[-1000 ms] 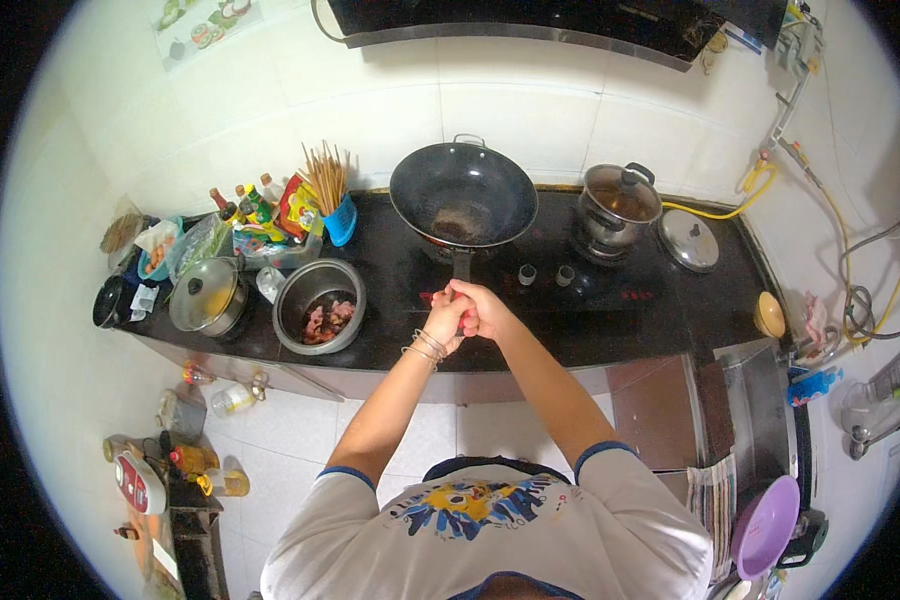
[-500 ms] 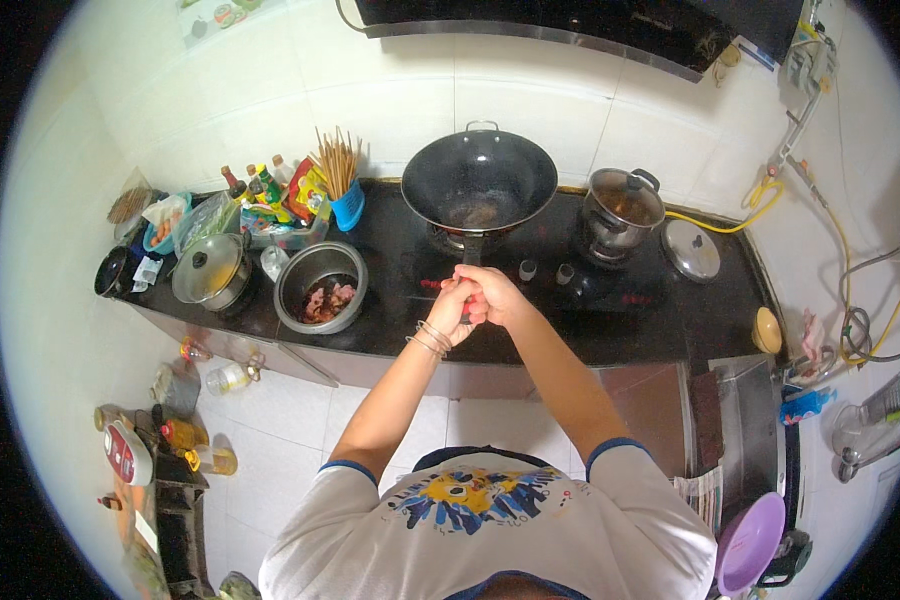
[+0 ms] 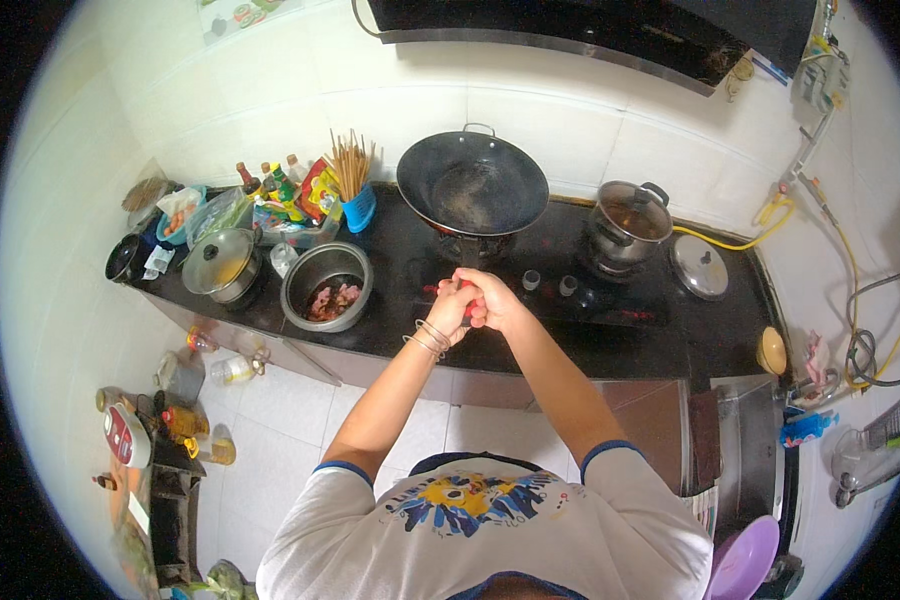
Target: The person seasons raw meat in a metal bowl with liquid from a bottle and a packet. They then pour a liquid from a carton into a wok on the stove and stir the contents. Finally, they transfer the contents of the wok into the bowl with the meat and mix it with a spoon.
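Note:
A large dark wok (image 3: 470, 185) stands over the burner (image 3: 473, 246), its inside facing me and a dull brownish patch on its bottom. It looks slightly tilted, and part of the burner shows below its near rim. My left hand (image 3: 448, 308), with bangles at the wrist, is closed round the wok's long handle. Clasped beside and partly over it, my right hand (image 3: 493, 299) grips the same handle. Most of the handle is hidden by my fingers; a bit of red shows between them. Left of my hands, a grey metal pot (image 3: 298, 292) holds pieces of raw meat.
Right of the wok, a glass-lidded pot (image 3: 632, 222) sits on another burner, beside a loose lid (image 3: 698, 266). On the left are a lidded pot (image 3: 220, 268), sauce bottles, and a blue holder (image 3: 359, 208) of chopsticks. A range hood (image 3: 560, 35) hangs above.
The wok has tilted and shifted a little left over the burner, showing more of the burner beneath. Both hands keep their grip on the handle. The whole view has shifted slightly.

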A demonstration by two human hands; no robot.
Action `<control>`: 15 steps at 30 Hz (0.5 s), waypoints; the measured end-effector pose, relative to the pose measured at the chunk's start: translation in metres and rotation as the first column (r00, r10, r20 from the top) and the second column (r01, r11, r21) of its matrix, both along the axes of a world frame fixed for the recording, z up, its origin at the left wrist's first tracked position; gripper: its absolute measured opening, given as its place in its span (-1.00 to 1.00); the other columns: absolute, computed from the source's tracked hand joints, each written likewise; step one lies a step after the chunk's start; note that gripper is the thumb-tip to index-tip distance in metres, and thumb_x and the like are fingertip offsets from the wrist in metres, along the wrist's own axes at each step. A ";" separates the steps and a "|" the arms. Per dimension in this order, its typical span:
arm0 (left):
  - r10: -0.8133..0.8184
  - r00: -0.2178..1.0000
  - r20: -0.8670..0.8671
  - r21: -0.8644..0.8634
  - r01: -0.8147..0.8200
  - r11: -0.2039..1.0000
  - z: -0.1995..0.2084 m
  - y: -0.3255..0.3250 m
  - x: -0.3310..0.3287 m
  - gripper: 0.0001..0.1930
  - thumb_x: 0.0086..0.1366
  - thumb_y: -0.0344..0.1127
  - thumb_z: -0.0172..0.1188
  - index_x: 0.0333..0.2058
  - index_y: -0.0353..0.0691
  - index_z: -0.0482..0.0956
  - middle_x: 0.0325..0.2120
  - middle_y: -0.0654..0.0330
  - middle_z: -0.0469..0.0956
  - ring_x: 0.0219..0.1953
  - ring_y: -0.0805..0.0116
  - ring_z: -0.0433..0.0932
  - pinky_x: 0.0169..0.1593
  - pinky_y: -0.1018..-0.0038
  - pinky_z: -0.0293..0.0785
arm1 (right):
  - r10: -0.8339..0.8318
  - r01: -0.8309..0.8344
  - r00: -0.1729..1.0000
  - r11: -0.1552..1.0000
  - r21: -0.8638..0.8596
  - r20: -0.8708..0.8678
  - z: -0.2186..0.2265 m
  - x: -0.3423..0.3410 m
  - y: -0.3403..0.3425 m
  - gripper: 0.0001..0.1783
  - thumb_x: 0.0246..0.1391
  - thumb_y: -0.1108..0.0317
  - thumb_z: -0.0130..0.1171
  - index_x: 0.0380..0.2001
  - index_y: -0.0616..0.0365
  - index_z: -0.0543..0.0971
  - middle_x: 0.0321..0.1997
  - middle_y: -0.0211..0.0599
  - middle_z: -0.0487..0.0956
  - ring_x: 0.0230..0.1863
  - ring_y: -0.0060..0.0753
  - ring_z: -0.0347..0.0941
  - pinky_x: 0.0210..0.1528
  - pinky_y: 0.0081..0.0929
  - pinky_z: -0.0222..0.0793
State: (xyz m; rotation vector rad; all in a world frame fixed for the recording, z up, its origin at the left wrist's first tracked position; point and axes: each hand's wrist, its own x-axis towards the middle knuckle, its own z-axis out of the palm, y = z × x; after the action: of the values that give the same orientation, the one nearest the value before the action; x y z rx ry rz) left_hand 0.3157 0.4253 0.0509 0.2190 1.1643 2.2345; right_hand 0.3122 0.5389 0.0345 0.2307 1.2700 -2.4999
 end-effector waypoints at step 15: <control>-0.057 0.994 0.095 0.229 0.034 0.973 -0.003 -0.002 0.003 -0.91 0.17 -0.44 0.01 -0.51 -0.18 0.32 -0.67 0.31 0.30 -0.71 0.57 0.29 -0.73 0.67 0.20 | 0.020 -0.032 0.998 0.978 0.208 0.060 0.032 0.010 -0.003 -0.75 0.00 0.18 0.13 -0.48 0.17 0.50 -0.45 -0.24 0.55 -0.67 -0.50 0.33 -0.76 -0.58 0.19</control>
State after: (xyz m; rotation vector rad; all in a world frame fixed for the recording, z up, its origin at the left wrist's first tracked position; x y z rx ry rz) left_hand 0.3185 0.4233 0.0479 0.2187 0.8422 2.3083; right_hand 0.3226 0.5364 0.0668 0.3303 1.5022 -2.3197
